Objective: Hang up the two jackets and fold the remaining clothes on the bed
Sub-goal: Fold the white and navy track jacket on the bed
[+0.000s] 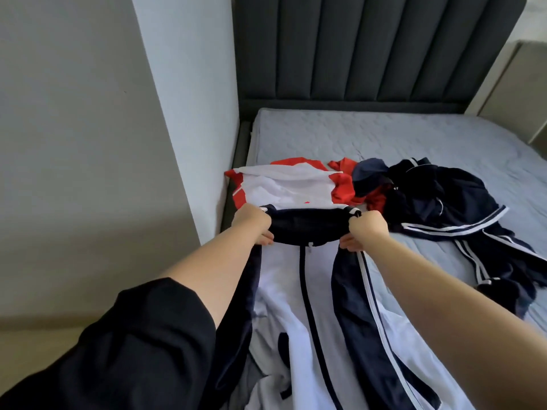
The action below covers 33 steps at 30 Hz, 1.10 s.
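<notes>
Nearest us, the body of the navy-and-white jacket (284,306) hangs and drapes down onto the bed (384,134), zip closed down the middle, a navy sleeve with white stripes trailing along its right side. We judge the step in hand to be lifting this jacket by its shoulders so it can go on a hanger. To do that well, we want the two grips level and the collar pulled taut between them, so the front hangs flat and the sleeves fall free instead of twisting under the body; we also want the hem lifted clear of the mattress before we turn away, since it could drag the other clothes.

Our left hand (251,223) has its fingers curled round the left end of the dark collar, thumb side up, cloth bunched inside the fist. Our right hand (367,230) grips the right end the same way, fingers wrapped under the fabric. The collar stretches between the two fists, touching both, with the zip pull just below its middle.

Just beyond our knuckles lies the red-and-white jacket (284,182), spread flat. To its right sits a heap of dark navy clothes (438,199) with white stripes, some red cloth tucked in.
</notes>
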Each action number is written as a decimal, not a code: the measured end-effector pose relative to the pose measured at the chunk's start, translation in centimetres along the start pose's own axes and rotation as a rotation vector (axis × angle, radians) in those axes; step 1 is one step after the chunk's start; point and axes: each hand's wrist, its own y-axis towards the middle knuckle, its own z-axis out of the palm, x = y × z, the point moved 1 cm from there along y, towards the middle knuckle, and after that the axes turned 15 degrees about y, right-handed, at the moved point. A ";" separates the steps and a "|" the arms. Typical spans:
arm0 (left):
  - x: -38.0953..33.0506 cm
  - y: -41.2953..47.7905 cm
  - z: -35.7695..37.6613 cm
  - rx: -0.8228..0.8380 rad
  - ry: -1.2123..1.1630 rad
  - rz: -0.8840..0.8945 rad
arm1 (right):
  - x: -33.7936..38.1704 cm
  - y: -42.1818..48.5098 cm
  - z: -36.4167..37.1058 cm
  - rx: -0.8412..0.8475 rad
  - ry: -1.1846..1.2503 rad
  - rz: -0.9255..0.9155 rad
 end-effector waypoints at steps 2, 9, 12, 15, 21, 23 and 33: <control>-1.1 2.4 0.5 -0.065 -0.049 0.106 | 0.9 1.9 0.7 -0.066 -0.059 -0.143; -2.2 5.7 1.5 0.151 -0.094 0.541 | 2.7 6.0 3.3 0.039 -0.181 -0.463; 1.7 5.6 3.6 0.162 0.160 0.497 | -2.1 4.9 5.3 0.113 -0.236 -0.406; 6.7 4.9 6.3 0.180 0.394 0.389 | -8.4 2.4 7.5 0.251 -0.443 -0.273; 14.6 0.7 9.7 -0.180 0.180 0.179 | -17.6 -4.3 9.5 0.284 -0.797 -0.292; 16.3 -0.6 9.7 -0.255 0.117 0.102 | -19.5 -5.8 9.4 0.253 -0.806 -0.346; 20.4 -0.5 9.4 0.105 0.079 0.126 | -25.2 -6.7 10.0 0.170 -1.049 -0.335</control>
